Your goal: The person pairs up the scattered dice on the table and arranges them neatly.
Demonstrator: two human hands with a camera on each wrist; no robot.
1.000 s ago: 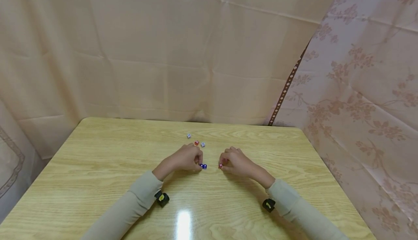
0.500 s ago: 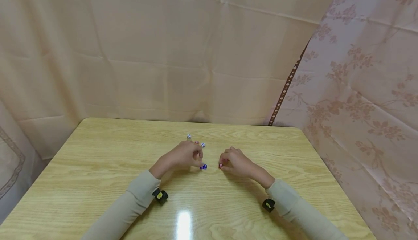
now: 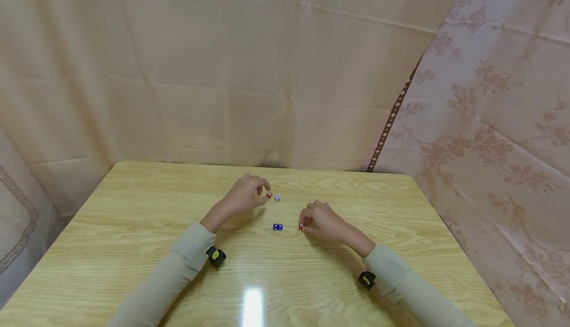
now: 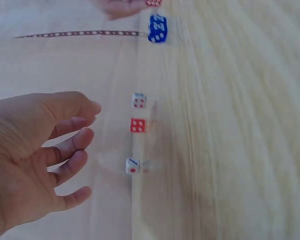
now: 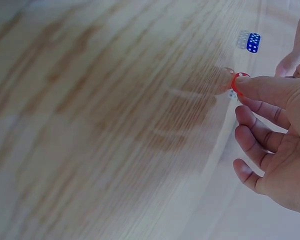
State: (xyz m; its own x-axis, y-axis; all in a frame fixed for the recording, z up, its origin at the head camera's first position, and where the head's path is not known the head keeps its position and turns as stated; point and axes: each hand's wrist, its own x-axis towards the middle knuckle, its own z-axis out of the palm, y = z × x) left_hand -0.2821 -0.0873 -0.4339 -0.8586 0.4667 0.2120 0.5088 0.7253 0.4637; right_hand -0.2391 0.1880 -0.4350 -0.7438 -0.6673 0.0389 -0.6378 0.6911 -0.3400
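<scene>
On the bench (image 3: 311, 277), one red die (image 3: 301, 226) is pinched by the right hand (image 3: 327, 222); the left hand (image 3: 242, 196), fingers parted, is held empty near three dice (image 4: 137, 125), likely light, best gripped by opposite faces.

A pale beige left sleeve (image 3: 166, 272) at lower left and a matching right sleeve (image 3: 414, 287) at lower right end in wide cuffs; at each sits a small black box, left (image 3: 216, 257) and right (image 3: 367, 280), marked yellow.

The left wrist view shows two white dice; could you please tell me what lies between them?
A red die lies between the upper white die and the lower white die in the left wrist view.
</scene>
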